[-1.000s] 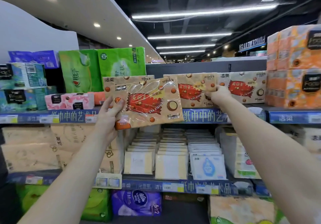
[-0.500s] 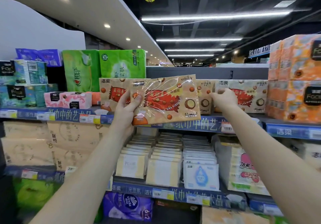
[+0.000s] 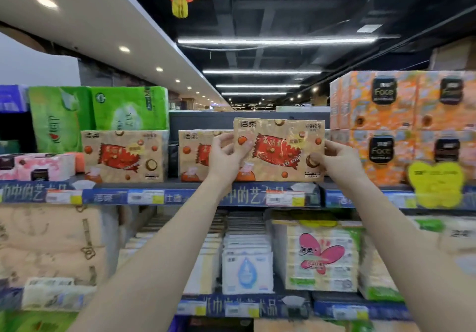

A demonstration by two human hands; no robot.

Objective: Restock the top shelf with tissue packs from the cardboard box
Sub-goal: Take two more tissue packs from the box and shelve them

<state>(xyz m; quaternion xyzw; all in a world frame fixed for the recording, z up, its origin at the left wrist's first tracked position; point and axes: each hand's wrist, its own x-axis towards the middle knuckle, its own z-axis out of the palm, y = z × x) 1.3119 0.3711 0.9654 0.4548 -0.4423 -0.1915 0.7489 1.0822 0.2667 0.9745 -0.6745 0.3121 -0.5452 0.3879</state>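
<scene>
The beige film-wrapped tissue pack with red candy print (image 3: 279, 150) stands at the top shelf (image 3: 180, 185) front edge; left hand (image 3: 226, 155) and right hand (image 3: 334, 159) each close a grip on one end; judged light, soft, slippery; hold the ends.

Both hands held one tan tissue pack (image 3: 279, 149) upright at the top shelf (image 3: 180, 186), the left hand (image 3: 226, 156) pinching its left edge and the right hand (image 3: 334, 160) gripping its right edge. It stood just in front of a matching pack (image 3: 195, 155); another matching pack (image 3: 123, 155) sat further left. Orange boxes (image 3: 401, 125) were stacked to the right, green packs (image 3: 103, 110) to the left.
</scene>
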